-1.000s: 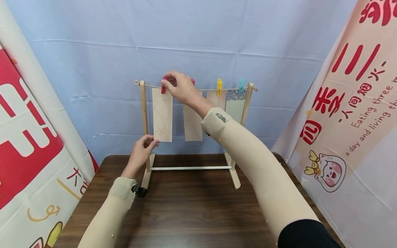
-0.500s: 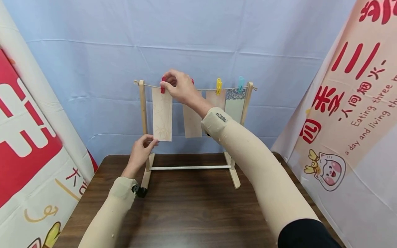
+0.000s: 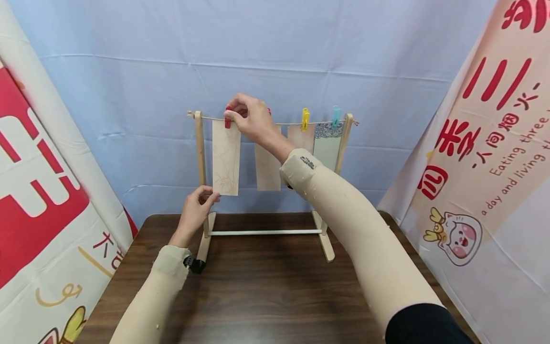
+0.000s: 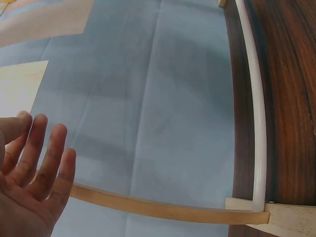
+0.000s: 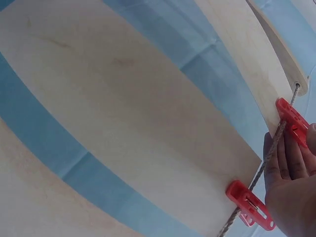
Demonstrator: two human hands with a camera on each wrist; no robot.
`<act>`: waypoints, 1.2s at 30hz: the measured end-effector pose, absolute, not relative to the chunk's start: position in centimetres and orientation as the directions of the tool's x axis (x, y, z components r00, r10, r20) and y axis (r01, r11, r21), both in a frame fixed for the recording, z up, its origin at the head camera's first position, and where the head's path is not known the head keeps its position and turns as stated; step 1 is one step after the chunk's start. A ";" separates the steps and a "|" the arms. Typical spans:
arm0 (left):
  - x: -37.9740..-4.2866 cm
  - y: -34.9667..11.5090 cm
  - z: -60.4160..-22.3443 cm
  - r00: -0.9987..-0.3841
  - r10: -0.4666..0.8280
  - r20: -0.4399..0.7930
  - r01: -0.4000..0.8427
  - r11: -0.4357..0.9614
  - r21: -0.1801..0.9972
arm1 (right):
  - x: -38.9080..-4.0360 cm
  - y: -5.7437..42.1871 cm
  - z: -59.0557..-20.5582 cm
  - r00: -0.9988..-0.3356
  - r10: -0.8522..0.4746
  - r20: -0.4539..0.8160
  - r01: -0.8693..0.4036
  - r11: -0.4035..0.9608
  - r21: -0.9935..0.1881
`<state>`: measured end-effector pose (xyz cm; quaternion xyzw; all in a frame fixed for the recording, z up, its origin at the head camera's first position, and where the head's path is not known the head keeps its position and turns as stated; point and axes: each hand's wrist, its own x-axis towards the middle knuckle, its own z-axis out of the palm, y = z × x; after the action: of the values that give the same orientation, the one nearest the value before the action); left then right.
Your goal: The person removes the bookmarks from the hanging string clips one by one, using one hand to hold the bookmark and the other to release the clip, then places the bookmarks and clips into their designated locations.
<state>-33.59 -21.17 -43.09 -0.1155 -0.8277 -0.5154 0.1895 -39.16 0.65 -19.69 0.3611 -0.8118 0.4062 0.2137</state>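
Observation:
A pale paper strip point(image 3: 225, 160) with a faint plant drawing hangs at the left end of a string point(image 5: 269, 157). My right hand point(image 3: 254, 122) pinches the red clothespin point(image 3: 227, 119) at its top edge, where the right wrist view shows the pin across the string. Lower down, my left hand point(image 3: 195, 208) pinches the strip's bottom left corner between thumb and finger; its other fingers spread loosely in the left wrist view. Beside it a second pale strip point(image 3: 267, 167) hangs from another red clothespin point(image 5: 247, 205), partly hidden in the head view by my right hand.
The string runs between two posts of a wooden rack point(image 3: 199, 148) with a white crossbar point(image 3: 266, 232), standing on a dark wood table point(image 3: 262, 296). Further right, a yellow clothespin point(image 3: 305, 119) holds a pinkish strip point(image 3: 301, 137) and a light blue clothespin point(image 3: 336, 117) a patterned-top strip point(image 3: 326, 148).
Both hands stay on the first strip and its red clothespin almost without moving. The lower edge of the second strip has shifted up slightly since a second ago.

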 end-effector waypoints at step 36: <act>-33.2 -21.5 -44.5 -0.899 -0.025 0.438 0.381 0.452 0.807 | -39.3 1.1 -19.9 -0.549 -0.357 0.756 -0.831 0.325 -0.450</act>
<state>-33.18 -21.53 -44.47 -0.1074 -0.8288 -0.5123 0.1978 -39.30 1.12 -19.92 0.3876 -0.7665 0.4325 0.2743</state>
